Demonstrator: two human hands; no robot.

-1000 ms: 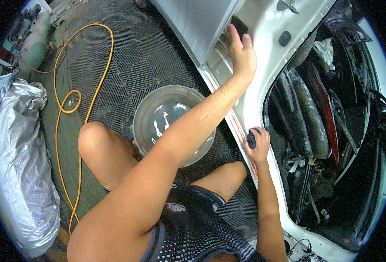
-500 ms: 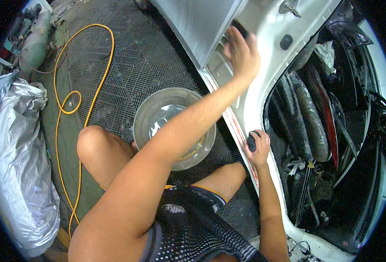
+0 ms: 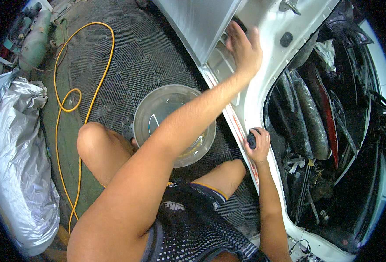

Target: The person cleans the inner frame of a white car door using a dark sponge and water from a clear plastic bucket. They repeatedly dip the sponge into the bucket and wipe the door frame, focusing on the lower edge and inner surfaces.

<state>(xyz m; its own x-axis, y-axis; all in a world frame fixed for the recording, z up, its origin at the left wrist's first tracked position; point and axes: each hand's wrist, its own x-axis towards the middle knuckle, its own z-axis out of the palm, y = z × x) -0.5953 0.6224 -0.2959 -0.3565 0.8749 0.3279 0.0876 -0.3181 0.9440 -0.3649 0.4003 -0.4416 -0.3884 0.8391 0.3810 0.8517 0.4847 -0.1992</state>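
My left hand [image 3: 246, 49] reaches across to the bare whitish car body frame [image 3: 274, 43], beside the edge of a grey door panel [image 3: 201, 26]. Its fingers are stretched and the thumb stands apart; a dark opening or part shows by the fingertips, and nothing is visible in the grip. Lower down, on the sill, my right hand [image 3: 261, 146] is closed around a small black rounded block [image 3: 251, 139], pressed against the painted metal. Below my left forearm sits a round grey basin [image 3: 141, 114] with water in it, partly covered by the arm.
A yellow hose [image 3: 113, 48] loops over the black grid mat [image 3: 127, 65] on the left. Silvery crumpled sheeting [image 3: 22, 166] covers something at the far left, with a greenish tank [image 3: 36, 43] behind. Dark car parts [image 3: 309, 118] fill the car's interior at right.
My left hand has shifted slightly upward along the frame, its fingers still spread. My right hand stays nearly in place on the sill. The reflection on the basin's water has changed.
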